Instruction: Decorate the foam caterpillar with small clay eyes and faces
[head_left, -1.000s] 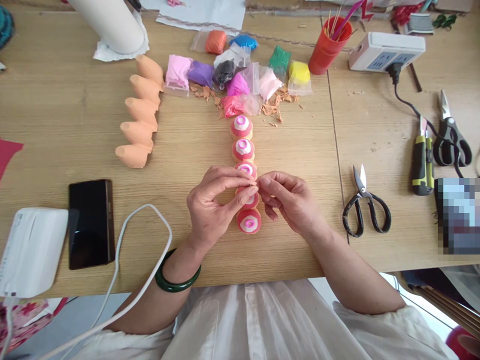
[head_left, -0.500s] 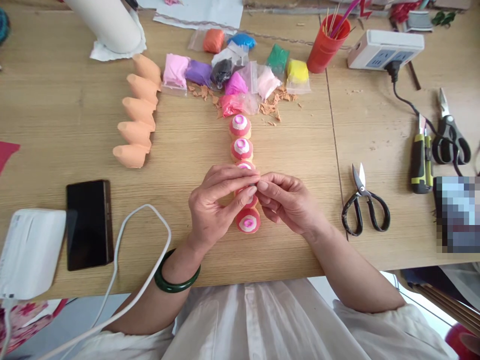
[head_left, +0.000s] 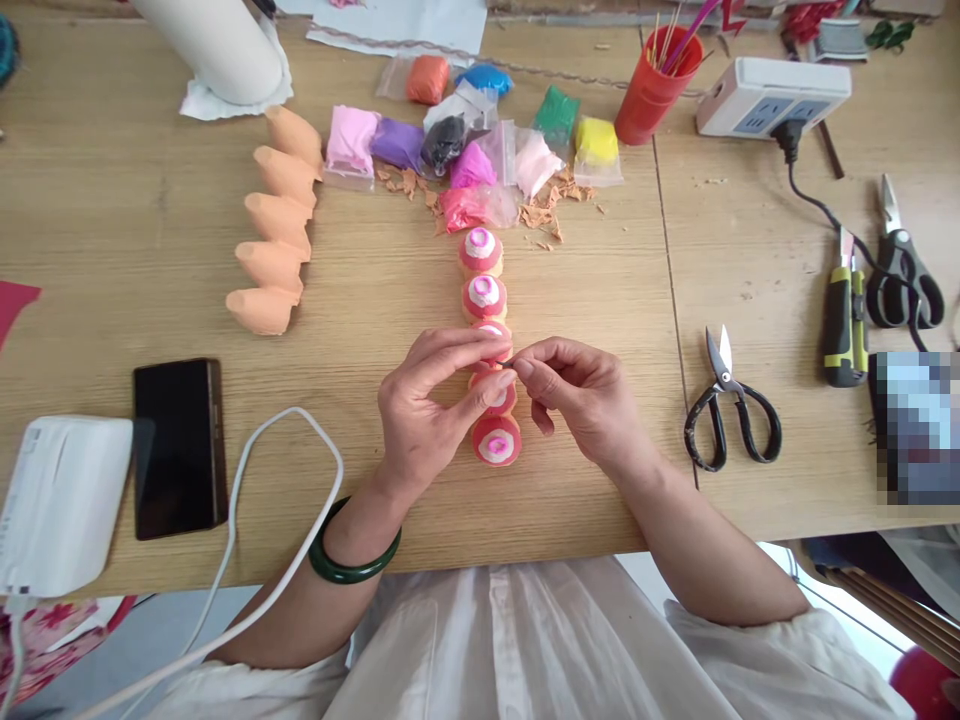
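Small dark piece (head_left: 507, 364), very thin, sits between the two hands' fingertips, above the middle of a row of five red-and-white domed pieces (head_left: 485, 312), each visible top bearing a pink ring. Right hand (head_left: 581, 395): thumb and forefinger pinched together on the dark piece. Left hand (head_left: 431, 400): thumb and fingers a narrow gap apart at its other end; cannot tell whether they grip it. Red clay bag (head_left: 463, 208) just beyond the row's far end. Peach cone shapes (head_left: 276, 217), five, lined up to the left. Black-handled scissors (head_left: 726, 400) lie blades-apart on the wooden table (head_left: 390, 270), right of the right hand.
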